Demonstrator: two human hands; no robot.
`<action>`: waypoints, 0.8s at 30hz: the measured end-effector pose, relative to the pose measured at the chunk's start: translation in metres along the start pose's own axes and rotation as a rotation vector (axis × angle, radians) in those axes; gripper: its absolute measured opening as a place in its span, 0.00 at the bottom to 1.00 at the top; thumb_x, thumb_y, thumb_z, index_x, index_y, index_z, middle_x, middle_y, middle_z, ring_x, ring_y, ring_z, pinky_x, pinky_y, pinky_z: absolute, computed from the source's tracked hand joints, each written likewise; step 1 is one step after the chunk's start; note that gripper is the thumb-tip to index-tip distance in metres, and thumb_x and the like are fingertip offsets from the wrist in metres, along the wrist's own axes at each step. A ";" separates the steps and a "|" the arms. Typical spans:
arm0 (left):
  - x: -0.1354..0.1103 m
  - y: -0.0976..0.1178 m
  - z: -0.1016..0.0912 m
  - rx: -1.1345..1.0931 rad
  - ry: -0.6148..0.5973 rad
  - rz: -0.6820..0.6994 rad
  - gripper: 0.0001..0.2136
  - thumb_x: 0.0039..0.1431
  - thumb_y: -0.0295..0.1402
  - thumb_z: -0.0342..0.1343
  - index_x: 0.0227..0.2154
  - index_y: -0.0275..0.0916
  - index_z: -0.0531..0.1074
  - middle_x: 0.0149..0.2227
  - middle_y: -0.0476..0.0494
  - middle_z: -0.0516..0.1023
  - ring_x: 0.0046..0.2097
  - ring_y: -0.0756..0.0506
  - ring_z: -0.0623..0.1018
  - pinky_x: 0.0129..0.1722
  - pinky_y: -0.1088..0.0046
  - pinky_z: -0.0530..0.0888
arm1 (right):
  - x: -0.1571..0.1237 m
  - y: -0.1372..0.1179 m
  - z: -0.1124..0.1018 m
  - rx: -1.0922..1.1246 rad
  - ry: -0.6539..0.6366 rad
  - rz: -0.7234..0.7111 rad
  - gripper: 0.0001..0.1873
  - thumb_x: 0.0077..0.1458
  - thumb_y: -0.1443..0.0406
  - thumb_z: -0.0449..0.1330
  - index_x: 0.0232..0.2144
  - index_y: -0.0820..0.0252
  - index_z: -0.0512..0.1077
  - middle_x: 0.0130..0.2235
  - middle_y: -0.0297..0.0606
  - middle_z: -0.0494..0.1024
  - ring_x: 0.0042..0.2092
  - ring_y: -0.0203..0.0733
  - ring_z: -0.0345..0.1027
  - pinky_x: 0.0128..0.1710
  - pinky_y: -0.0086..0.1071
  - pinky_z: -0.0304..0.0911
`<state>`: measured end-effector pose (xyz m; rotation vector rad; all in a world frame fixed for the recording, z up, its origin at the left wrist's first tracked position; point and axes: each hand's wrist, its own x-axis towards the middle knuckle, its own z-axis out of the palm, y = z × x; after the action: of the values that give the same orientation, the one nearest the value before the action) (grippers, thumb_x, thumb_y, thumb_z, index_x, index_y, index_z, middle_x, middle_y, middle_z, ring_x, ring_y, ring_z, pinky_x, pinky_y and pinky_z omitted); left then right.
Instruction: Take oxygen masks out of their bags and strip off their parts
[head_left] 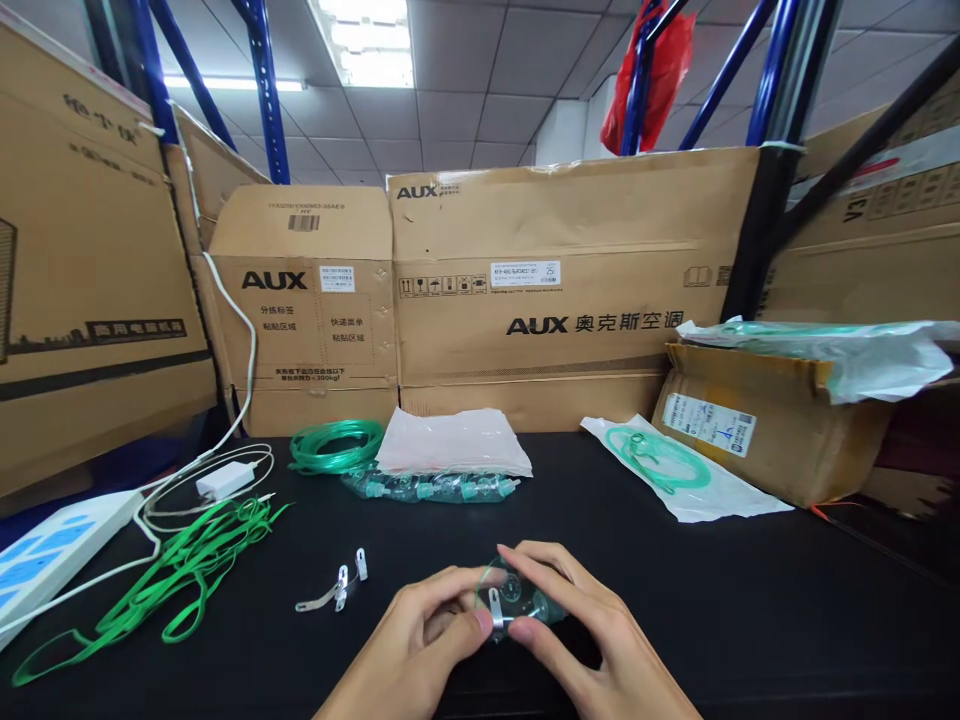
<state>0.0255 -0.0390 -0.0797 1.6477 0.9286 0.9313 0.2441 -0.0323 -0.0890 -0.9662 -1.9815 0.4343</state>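
Mask point(517, 595): clear plastic with a green tint, held just above the table point(675, 600) close to the middle of its front edge. A metal clip point(496, 607) lies against the mask's near face. The left hand point(416, 645) closes on the mask from the left, its thumb tip pressed beside the clip. The right hand point(592, 640) closes on it from the right, with fingers curled over the top and the thumb meeting the left thumb at the clip.

Spare clips point(341, 588) lie on the table just left of the hands. Green straps point(187, 570) sprawl toward the front left corner, with a charger point(225, 481) behind them and a power strip point(52, 550) at the left edge. At the back edge, from left to right, are a tubing coil point(336, 445), a stack of bags point(454, 442) with a row of plastic parts point(431, 487) in front of it, and a bag of tubing point(675, 465). An open box point(765, 430) sits by the back right corner. Cartons point(562, 290) stand as a wall behind the table.
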 end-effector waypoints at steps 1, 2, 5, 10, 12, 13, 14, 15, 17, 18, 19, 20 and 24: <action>0.000 -0.001 0.000 -0.029 0.001 -0.013 0.16 0.68 0.42 0.56 0.52 0.40 0.78 0.36 0.46 0.71 0.40 0.45 0.70 0.42 0.71 0.68 | 0.000 0.000 0.000 -0.008 0.000 -0.007 0.23 0.64 0.60 0.64 0.60 0.43 0.74 0.58 0.39 0.78 0.58 0.49 0.75 0.59 0.37 0.70; -0.001 -0.003 0.000 -0.050 0.002 -0.016 0.17 0.67 0.40 0.56 0.54 0.39 0.77 0.37 0.46 0.72 0.40 0.45 0.71 0.44 0.70 0.69 | 0.000 0.001 0.000 -0.013 -0.001 -0.012 0.23 0.64 0.59 0.64 0.60 0.43 0.74 0.58 0.39 0.78 0.58 0.50 0.75 0.59 0.38 0.71; -0.001 -0.008 0.001 -0.067 0.004 0.026 0.18 0.66 0.38 0.56 0.54 0.37 0.77 0.36 0.46 0.73 0.39 0.46 0.72 0.44 0.70 0.71 | -0.001 0.003 0.001 -0.020 -0.005 -0.003 0.22 0.64 0.58 0.64 0.60 0.43 0.74 0.58 0.38 0.79 0.59 0.50 0.75 0.59 0.39 0.70; 0.000 -0.015 0.004 -0.007 0.047 0.075 0.18 0.67 0.38 0.56 0.55 0.37 0.75 0.35 0.47 0.72 0.31 0.50 0.68 0.30 0.77 0.69 | -0.003 0.004 0.003 0.018 -0.034 -0.008 0.22 0.65 0.59 0.63 0.60 0.44 0.74 0.59 0.37 0.79 0.60 0.48 0.74 0.61 0.39 0.69; 0.000 -0.016 0.004 0.017 0.061 0.064 0.17 0.68 0.38 0.56 0.56 0.38 0.75 0.35 0.47 0.72 0.28 0.52 0.67 0.25 0.79 0.65 | -0.002 0.003 0.004 0.025 -0.051 -0.013 0.23 0.65 0.60 0.63 0.61 0.46 0.73 0.58 0.38 0.80 0.59 0.48 0.74 0.61 0.40 0.69; -0.001 -0.017 0.005 0.020 0.065 0.057 0.17 0.68 0.39 0.55 0.55 0.39 0.74 0.36 0.47 0.71 0.27 0.52 0.66 0.23 0.80 0.63 | -0.002 0.003 0.004 0.022 -0.058 -0.014 0.23 0.65 0.60 0.63 0.62 0.47 0.73 0.58 0.38 0.80 0.59 0.48 0.75 0.61 0.41 0.69; -0.001 -0.016 0.005 0.019 0.070 0.052 0.17 0.68 0.39 0.56 0.55 0.40 0.75 0.36 0.47 0.71 0.27 0.53 0.67 0.22 0.81 0.62 | -0.002 0.003 0.004 0.015 -0.065 -0.015 0.24 0.66 0.60 0.62 0.62 0.47 0.72 0.59 0.39 0.80 0.59 0.48 0.75 0.61 0.42 0.69; -0.001 -0.016 0.006 0.022 0.077 0.051 0.16 0.67 0.39 0.56 0.54 0.40 0.75 0.37 0.46 0.71 0.28 0.53 0.68 0.21 0.81 0.62 | -0.002 0.002 0.004 0.006 -0.073 -0.017 0.24 0.66 0.60 0.62 0.63 0.48 0.71 0.59 0.40 0.79 0.59 0.49 0.75 0.61 0.43 0.69; -0.001 -0.015 0.007 0.035 0.097 0.057 0.15 0.65 0.39 0.58 0.52 0.40 0.76 0.39 0.45 0.71 0.29 0.52 0.69 0.22 0.82 0.63 | -0.001 0.001 0.005 -0.009 -0.091 -0.021 0.24 0.66 0.59 0.61 0.64 0.48 0.71 0.60 0.41 0.78 0.59 0.50 0.75 0.62 0.46 0.68; -0.001 -0.014 0.007 0.039 0.104 0.057 0.14 0.65 0.38 0.59 0.50 0.40 0.76 0.39 0.46 0.71 0.29 0.52 0.70 0.23 0.82 0.64 | -0.001 0.001 0.005 -0.011 -0.100 -0.024 0.25 0.66 0.59 0.61 0.64 0.48 0.70 0.60 0.42 0.78 0.59 0.51 0.75 0.62 0.47 0.67; 0.000 -0.014 0.008 0.035 0.108 0.054 0.14 0.64 0.38 0.59 0.50 0.39 0.76 0.37 0.47 0.70 0.30 0.52 0.69 0.24 0.81 0.65 | -0.002 0.001 0.005 -0.009 -0.106 -0.023 0.25 0.66 0.59 0.61 0.64 0.48 0.70 0.60 0.42 0.78 0.59 0.51 0.74 0.63 0.48 0.66; 0.000 -0.013 0.008 0.021 0.107 0.052 0.14 0.63 0.38 0.60 0.49 0.39 0.76 0.36 0.47 0.70 0.30 0.52 0.69 0.26 0.81 0.67 | -0.002 0.001 0.005 -0.006 -0.111 -0.017 0.25 0.66 0.59 0.61 0.64 0.47 0.70 0.61 0.41 0.78 0.60 0.51 0.74 0.64 0.48 0.65; 0.000 -0.009 0.009 -0.066 0.045 0.052 0.14 0.63 0.36 0.59 0.50 0.37 0.75 0.34 0.48 0.72 0.33 0.50 0.69 0.34 0.77 0.69 | -0.004 0.002 0.006 0.009 -0.123 0.032 0.24 0.67 0.58 0.61 0.64 0.43 0.69 0.61 0.36 0.77 0.61 0.49 0.72 0.65 0.48 0.63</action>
<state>0.0321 -0.0399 -0.0906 1.6074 0.8800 1.0280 0.2415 -0.0334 -0.0958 -0.9868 -2.0744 0.5309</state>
